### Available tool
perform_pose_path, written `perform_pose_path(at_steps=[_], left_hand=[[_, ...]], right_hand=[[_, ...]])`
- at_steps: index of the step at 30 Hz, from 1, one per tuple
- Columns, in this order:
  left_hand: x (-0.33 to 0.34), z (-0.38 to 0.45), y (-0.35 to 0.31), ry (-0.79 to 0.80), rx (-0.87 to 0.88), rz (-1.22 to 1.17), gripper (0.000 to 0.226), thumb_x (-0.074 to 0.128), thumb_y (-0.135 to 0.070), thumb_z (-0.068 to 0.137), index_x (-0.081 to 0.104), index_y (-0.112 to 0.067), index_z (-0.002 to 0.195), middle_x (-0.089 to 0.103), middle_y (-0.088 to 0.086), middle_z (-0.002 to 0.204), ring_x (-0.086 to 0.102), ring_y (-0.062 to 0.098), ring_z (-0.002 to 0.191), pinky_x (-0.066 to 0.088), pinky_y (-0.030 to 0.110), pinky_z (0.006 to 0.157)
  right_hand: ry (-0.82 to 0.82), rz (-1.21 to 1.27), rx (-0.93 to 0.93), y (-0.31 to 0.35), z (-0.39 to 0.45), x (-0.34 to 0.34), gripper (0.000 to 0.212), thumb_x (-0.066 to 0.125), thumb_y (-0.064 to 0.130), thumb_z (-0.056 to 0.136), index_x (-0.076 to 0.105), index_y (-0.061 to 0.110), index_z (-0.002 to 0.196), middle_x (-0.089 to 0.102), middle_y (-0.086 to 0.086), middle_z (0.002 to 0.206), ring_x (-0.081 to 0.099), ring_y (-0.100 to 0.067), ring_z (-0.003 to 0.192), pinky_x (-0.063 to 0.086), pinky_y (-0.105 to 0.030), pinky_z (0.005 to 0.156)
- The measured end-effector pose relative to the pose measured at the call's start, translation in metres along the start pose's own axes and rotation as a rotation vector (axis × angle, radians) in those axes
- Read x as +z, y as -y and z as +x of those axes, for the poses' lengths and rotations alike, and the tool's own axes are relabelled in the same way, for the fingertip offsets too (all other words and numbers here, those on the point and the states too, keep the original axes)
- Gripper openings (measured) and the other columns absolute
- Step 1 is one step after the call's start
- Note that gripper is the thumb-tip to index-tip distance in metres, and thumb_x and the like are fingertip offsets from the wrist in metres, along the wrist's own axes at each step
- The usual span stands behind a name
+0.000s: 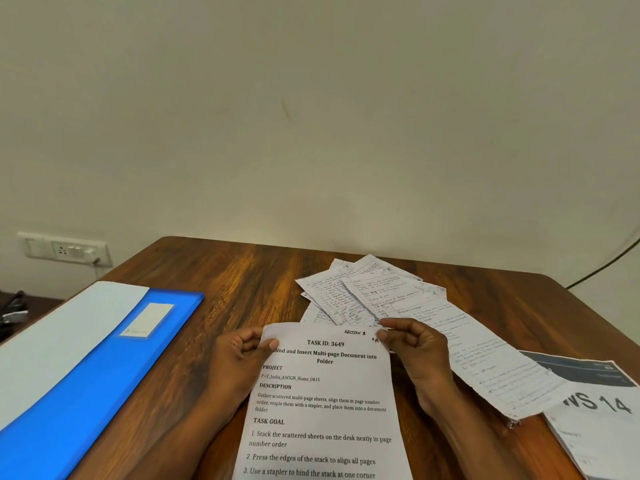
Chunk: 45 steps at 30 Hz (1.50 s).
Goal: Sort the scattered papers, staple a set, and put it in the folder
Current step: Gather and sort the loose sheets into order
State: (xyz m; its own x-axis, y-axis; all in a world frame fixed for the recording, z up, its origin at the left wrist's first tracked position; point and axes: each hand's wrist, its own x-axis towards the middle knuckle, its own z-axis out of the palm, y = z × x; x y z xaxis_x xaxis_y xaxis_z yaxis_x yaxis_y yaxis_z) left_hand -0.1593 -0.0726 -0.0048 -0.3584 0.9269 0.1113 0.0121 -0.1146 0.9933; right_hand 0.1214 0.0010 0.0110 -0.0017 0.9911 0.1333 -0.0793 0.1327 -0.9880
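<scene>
A printed instruction sheet [325, 403] headed "TASK ID: 3649" is held upright over the near edge of the wooden table [242, 271]. My left hand [239, 358] pinches its top left corner and my right hand [415, 348] pinches its top right corner. Behind the sheet, several handwritten lined papers [374, 296] lie fanned and overlapping on the table, one long page reaching toward the right. An open blue folder [104, 368] with a pale inner sheet and a white label lies at the left. No stapler is in view.
A printed booklet marked "WS 14" [599, 414] lies at the table's right front corner. A wall socket [65, 251] with a plugged cable sits at the left. A dark cable [606, 265] runs down the wall at the right.
</scene>
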Motion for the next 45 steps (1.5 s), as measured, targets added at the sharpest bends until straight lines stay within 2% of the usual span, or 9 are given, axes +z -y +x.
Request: perform_pose_path(at_steps=[4,9,13,16,23,27,38,42,45], left_hand=[[0.000,0.000,-0.001,-0.020,-0.002,-0.004,0.012,0.073,-0.004,0.092,0.076,-0.008,0.103,0.081,0.010,0.087,0.079,0.029,0.076,0.065,0.034,0.059],[0.000,-0.001,-0.002,-0.022,0.000,-0.011,0.012,0.072,-0.004,0.093,0.075,-0.009,0.103,0.081,0.010,0.087,0.079,0.028,0.076,0.064,0.032,0.057],[-0.001,-0.001,-0.002,-0.020,0.000,-0.015,0.013,0.072,-0.003,0.092,0.075,-0.009,0.103,0.081,0.011,0.087,0.079,0.029,0.076,0.064,0.033,0.058],[0.000,-0.001,-0.001,-0.027,-0.003,-0.035,0.012,0.072,-0.001,0.092,0.075,-0.007,0.101,0.081,0.013,0.087,0.079,0.030,0.074,0.063,0.031,0.055],[0.000,0.000,0.000,-0.025,-0.012,-0.022,0.014,0.073,-0.002,0.091,0.076,-0.007,0.103,0.081,0.011,0.087,0.079,0.028,0.076,0.063,0.031,0.056],[0.001,-0.001,-0.001,-0.023,-0.016,-0.025,0.013,0.073,0.000,0.091,0.075,-0.007,0.103,0.081,0.011,0.087,0.079,0.028,0.075,0.063,0.030,0.054],[0.001,-0.001,-0.003,-0.013,-0.022,-0.013,0.013,0.072,-0.002,0.092,0.075,-0.008,0.103,0.081,0.010,0.087,0.079,0.027,0.075,0.063,0.029,0.054],[0.001,-0.001,-0.002,-0.015,-0.017,-0.006,0.013,0.072,-0.002,0.092,0.075,-0.008,0.103,0.081,0.010,0.087,0.079,0.027,0.075,0.063,0.030,0.055],[0.002,-0.001,-0.002,-0.025,-0.013,-0.003,0.013,0.073,-0.001,0.091,0.075,-0.007,0.102,0.081,0.010,0.087,0.079,0.027,0.075,0.063,0.029,0.055]], right_hand=[[0.019,-0.083,-0.030,0.001,0.001,-0.003,0.028,0.086,-0.006,0.075,0.081,0.007,0.100,0.081,-0.008,0.091,0.078,-0.024,0.089,0.065,-0.031,0.068],[0.001,-0.081,-0.023,0.002,0.000,-0.003,0.031,0.088,-0.003,0.073,0.080,0.007,0.101,0.081,-0.009,0.092,0.079,-0.026,0.088,0.065,-0.040,0.070],[0.007,-0.033,-0.024,0.002,0.000,-0.005,0.026,0.083,-0.003,0.080,0.079,0.007,0.104,0.081,-0.011,0.092,0.079,-0.029,0.088,0.063,-0.032,0.060],[0.007,-0.014,-0.010,0.002,0.001,-0.005,0.020,0.079,-0.002,0.086,0.080,0.007,0.103,0.082,-0.010,0.095,0.078,-0.029,0.091,0.062,-0.029,0.058],[0.052,-0.007,-0.008,0.009,-0.001,-0.007,0.027,0.086,-0.002,0.076,0.079,0.005,0.102,0.080,-0.017,0.089,0.075,-0.034,0.084,0.062,-0.038,0.065],[0.052,-0.026,-0.002,0.011,-0.001,-0.005,0.031,0.090,0.001,0.071,0.078,0.005,0.099,0.079,-0.018,0.087,0.074,-0.031,0.079,0.060,-0.042,0.071],[0.073,-0.028,0.007,0.010,-0.002,-0.004,0.029,0.090,0.000,0.069,0.081,0.003,0.096,0.079,-0.019,0.087,0.073,-0.021,0.072,0.058,-0.029,0.061],[0.069,-0.001,0.045,0.007,-0.002,-0.004,0.023,0.092,0.005,0.066,0.082,0.002,0.086,0.078,-0.023,0.087,0.066,-0.022,0.066,0.055,-0.029,0.057],[0.061,0.023,0.064,0.007,-0.003,-0.004,0.019,0.090,0.006,0.072,0.081,0.001,0.088,0.078,-0.023,0.091,0.066,-0.025,0.069,0.054,-0.030,0.057]])
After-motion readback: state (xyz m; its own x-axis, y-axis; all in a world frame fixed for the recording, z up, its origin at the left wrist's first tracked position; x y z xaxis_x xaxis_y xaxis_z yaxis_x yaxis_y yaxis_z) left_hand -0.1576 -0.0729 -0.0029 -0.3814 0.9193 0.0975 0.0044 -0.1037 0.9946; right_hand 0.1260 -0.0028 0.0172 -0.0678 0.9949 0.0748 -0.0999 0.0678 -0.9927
